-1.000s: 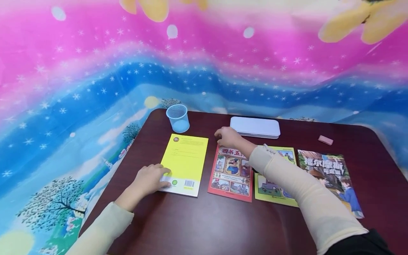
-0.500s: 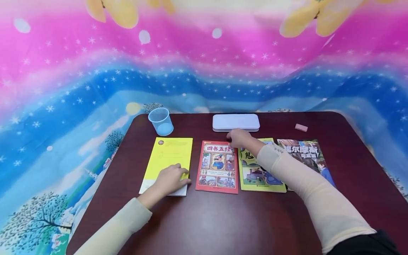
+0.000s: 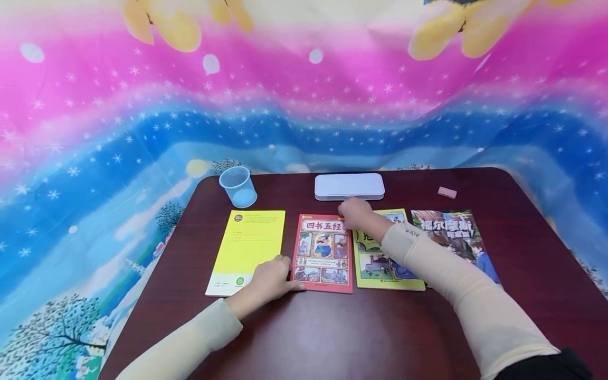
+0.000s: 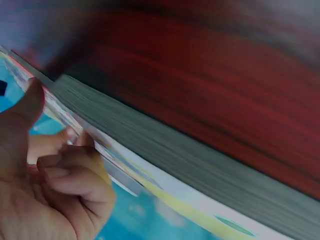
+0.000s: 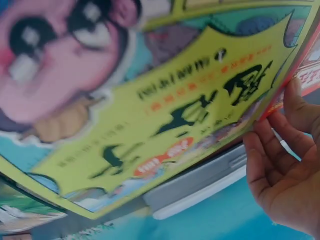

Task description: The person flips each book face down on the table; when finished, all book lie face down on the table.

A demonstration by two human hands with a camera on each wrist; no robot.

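A red comic book (image 3: 325, 285) with Chinese print lies flat between a yellow book (image 3: 254, 237), back cover up, and a yellow-green comic book (image 3: 387, 284). At the red book's lower left corner rests my left hand (image 3: 267, 282), its thumb on the corner and its bent fingers beside the yellow book's right edge. My right hand (image 3: 357, 212) holds the red book's top right corner. In the right wrist view its thumb lies at the red edge, with curled fingers (image 5: 267, 155) against the top. The left wrist view shows the yellow book's page edge (image 4: 150, 135) close up.
Behind the books stand a light blue mesh pen holder (image 3: 243, 195) and a flat white case (image 3: 349, 184). A pink eraser (image 3: 447, 192) lies at the back right. Another picture-covered book (image 3: 442, 224) lies at the right, partly under my right sleeve (image 3: 467, 287).
My left hand has slid right from the yellow book's lower left side to the red book's corner. My right hand has gone from the red book's top left to its top right corner.
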